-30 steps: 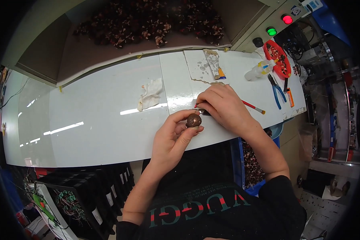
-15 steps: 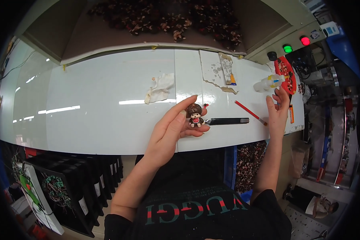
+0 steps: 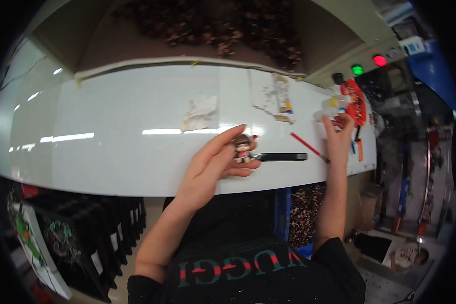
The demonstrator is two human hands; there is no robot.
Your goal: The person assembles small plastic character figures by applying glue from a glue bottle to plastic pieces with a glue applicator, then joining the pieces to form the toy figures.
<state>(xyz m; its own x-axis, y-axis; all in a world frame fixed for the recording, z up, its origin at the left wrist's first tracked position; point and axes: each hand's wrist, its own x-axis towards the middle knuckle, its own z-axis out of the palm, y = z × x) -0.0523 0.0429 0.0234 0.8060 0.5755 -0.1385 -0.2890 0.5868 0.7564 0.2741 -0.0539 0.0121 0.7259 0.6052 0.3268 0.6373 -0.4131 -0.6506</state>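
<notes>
My left hand (image 3: 207, 164) is closed around a small brown-haired doll figurine (image 3: 242, 149), which faces up between thumb and fingers. A small red piece (image 3: 255, 137) sticks out beside its head. Just right of that hand lies a black-handled utility knife (image 3: 283, 157) on the white table. Farther right, my right hand (image 3: 338, 133) has its fingers bent at a translucent squeeze bottle (image 3: 334, 103) with yellow and blue marks, and appears to grip its near part. Motion blurs the bottle. A red-handled brush (image 3: 308, 146) lies left of that hand.
A crumpled cloth (image 3: 200, 112) and torn cardboard (image 3: 283, 119) lie on the white table (image 3: 121, 162). Many small figurines (image 3: 223, 33) fill the booth behind. A red tray (image 3: 357, 96) stands at right. A blue crate of parts (image 3: 306, 210) sits below the table edge.
The view has shifted slightly. My right hand has moved left and its fingers have drawn in at the bottle, which has turned. My left hand still holds the doll figurine.
</notes>
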